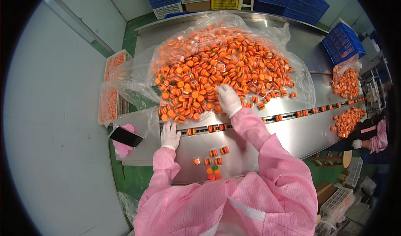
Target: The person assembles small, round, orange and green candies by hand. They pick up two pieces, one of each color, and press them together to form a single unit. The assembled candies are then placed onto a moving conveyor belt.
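A steel table (292, 135) carries a heap of orange burger-shaped candies (217, 69) on a clear plastic sheet (138, 81), reaching toward its near edge, where a groove (259, 120) holds single candies. The gloved right hand (229, 100) rests curled on the heap's near rim, grasp hidden; the gloved left hand (170, 135) lies open and empty beside the groove. A hard rake could likely spill candies across the groove, or snag the sheet.

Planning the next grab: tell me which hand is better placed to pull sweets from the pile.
Right hand, probably: it rests on the pile; the left hand lies flat on the table.
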A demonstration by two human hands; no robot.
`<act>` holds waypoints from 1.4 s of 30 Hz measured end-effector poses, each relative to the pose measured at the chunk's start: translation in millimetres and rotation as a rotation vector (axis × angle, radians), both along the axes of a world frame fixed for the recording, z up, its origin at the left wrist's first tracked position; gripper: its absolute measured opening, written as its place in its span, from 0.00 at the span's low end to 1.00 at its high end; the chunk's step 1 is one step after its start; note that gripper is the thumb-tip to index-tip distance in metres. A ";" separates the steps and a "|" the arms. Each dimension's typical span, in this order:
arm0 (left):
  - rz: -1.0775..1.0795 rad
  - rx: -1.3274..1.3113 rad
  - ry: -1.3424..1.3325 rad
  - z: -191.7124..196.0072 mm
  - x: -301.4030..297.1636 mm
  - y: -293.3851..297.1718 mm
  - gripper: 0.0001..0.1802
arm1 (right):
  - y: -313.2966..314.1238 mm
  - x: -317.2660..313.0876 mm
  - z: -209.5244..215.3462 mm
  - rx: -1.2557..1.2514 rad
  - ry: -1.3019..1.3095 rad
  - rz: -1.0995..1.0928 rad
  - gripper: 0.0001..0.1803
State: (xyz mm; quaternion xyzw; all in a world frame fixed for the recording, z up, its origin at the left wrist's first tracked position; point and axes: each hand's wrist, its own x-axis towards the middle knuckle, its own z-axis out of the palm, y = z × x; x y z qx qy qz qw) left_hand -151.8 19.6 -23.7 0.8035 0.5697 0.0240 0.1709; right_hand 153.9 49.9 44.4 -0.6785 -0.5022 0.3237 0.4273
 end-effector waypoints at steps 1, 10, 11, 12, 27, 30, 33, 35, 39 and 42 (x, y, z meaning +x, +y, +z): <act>0.003 0.009 -0.035 -5.7 -4.9 -1.9 0.25 | 13.8 12.4 6.1 0.080 -0.161 -0.057 0.11; -0.051 0.286 -0.363 41.9 9.0 -8.4 0.11 | 96.0 45.9 2.5 -0.009 -1.107 0.163 0.23; -0.081 0.316 -0.406 45.6 17.4 -3.3 0.11 | 99.8 48.0 1.2 -0.026 -1.122 0.181 0.22; -0.095 0.320 -0.431 52.3 24.7 1.9 0.10 | 101.7 45.0 -0.1 0.008 -1.139 0.200 0.21; -0.373 0.150 -0.326 105.5 324.6 207.5 0.15 | -120.4 80.5 -16.5 0.183 -0.030 -0.068 0.20; -0.355 0.060 0.034 120.3 366.8 213.0 0.21 | -164.8 91.5 -37.1 0.079 0.295 -0.159 0.21; -0.373 -0.032 0.202 117.9 390.9 219.5 0.17 | -182.1 100.7 -45.5 0.040 0.315 -0.248 0.21; -0.370 0.020 0.098 103.5 387.9 232.3 0.10 | -180.5 103.7 -46.1 0.097 0.341 -0.274 0.21; -0.500 -0.173 0.027 118.8 387.3 229.3 0.17 | -161.7 124.9 -56.5 0.177 0.293 -0.306 0.20; -0.519 -0.116 0.102 138.8 381.8 201.4 0.26 | -139.1 133.3 -16.9 0.230 0.257 -0.331 0.19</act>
